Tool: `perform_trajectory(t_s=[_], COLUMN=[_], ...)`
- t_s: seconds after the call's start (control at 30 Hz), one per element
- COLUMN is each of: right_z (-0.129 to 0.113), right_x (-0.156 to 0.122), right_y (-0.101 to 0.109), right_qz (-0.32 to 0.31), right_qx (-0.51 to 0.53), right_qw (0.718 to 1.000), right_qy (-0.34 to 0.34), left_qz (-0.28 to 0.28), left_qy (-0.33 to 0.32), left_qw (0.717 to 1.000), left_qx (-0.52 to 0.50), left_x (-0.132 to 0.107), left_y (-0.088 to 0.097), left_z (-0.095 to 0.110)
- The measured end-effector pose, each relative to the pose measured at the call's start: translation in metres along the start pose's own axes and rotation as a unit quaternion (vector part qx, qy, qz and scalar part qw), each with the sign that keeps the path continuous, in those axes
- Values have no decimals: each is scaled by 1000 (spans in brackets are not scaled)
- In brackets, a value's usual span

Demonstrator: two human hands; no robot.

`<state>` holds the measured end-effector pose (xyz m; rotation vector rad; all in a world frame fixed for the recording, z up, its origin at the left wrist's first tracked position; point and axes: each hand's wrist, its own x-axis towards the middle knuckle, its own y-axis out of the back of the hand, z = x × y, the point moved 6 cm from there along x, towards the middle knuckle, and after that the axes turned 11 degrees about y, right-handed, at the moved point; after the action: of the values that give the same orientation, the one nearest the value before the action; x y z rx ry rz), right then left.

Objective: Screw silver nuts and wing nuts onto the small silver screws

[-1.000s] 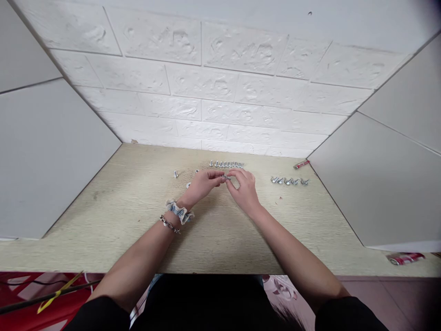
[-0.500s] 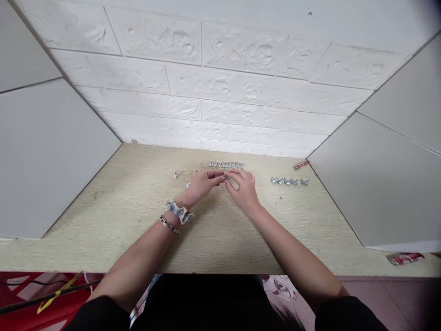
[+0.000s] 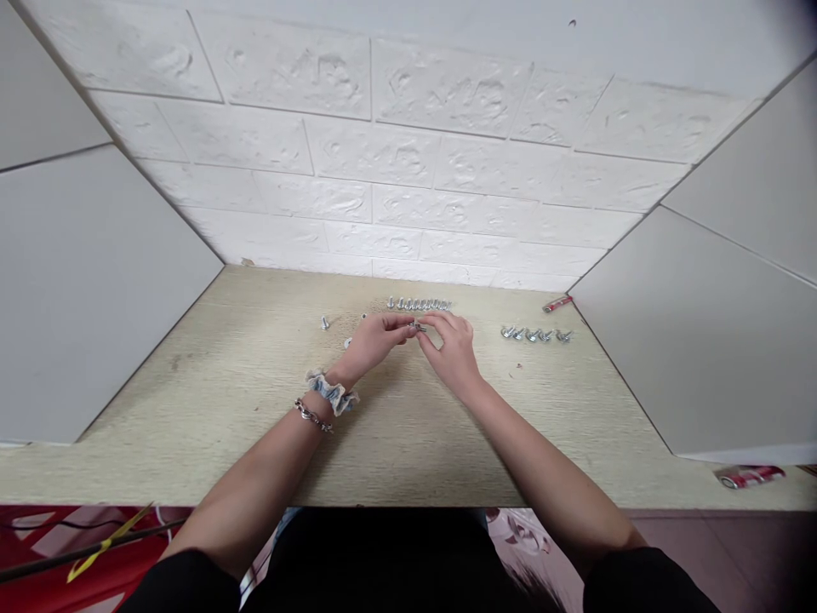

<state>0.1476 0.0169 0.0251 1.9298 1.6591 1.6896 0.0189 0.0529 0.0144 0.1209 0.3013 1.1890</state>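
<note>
Above the middle of the wooden tabletop (image 3: 408, 443), my two hands meet at the fingertips around a small metal bolt (image 3: 419, 327). My left hand (image 3: 379, 337) pinches its head end, while my right hand (image 3: 449, 342) closes on it from the other side. Fingers cover much of the bolt, so I cannot tell whether a nut or washer is on it. Just behind my hands stands a row of bolts (image 3: 418, 304). One lone bolt (image 3: 325, 323) is upright to the left. Partly hidden by my left hand, a washer (image 3: 348, 343) lies on the table.
Several bolts with washers (image 3: 533, 335) lie in a row on the right. A red battery (image 3: 557, 304) rests near the right panel (image 3: 702, 340), another red battery (image 3: 750, 477) at the front right edge. A white brick-patterned wall (image 3: 396, 170) closes off the back.
Both hands keep almost the same place and grip, with only slight finger movement at the bolt. The view has shifted very slightly.
</note>
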Motion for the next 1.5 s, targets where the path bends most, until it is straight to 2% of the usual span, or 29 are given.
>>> perform_trajectory(t_s=[0.2,0.6,0.8,1.07,1.5], right_z=[0,-2,0,1,-3], right_x=[-1,-1,0,-1,-1], right_y=[-2,2,1,-3,0], right_qz=[-10,13,2,-12,3], right_qx=[-11,3,6,-5,3], right_qw=[1000,1000,1000,1000,1000], right_qy=[2,12,2,2,15], left_qz=[-5,-7,13,-2,16], left_qy=[10,-12,-6,-2,1], left_qw=[1000,1000,1000,1000,999], left_qx=[-17,0,-2,-4,-32], left_x=[-1,1,0,-1,-1], left_y=[0,1,1,0,2], left_z=[1,0,0,2,2])
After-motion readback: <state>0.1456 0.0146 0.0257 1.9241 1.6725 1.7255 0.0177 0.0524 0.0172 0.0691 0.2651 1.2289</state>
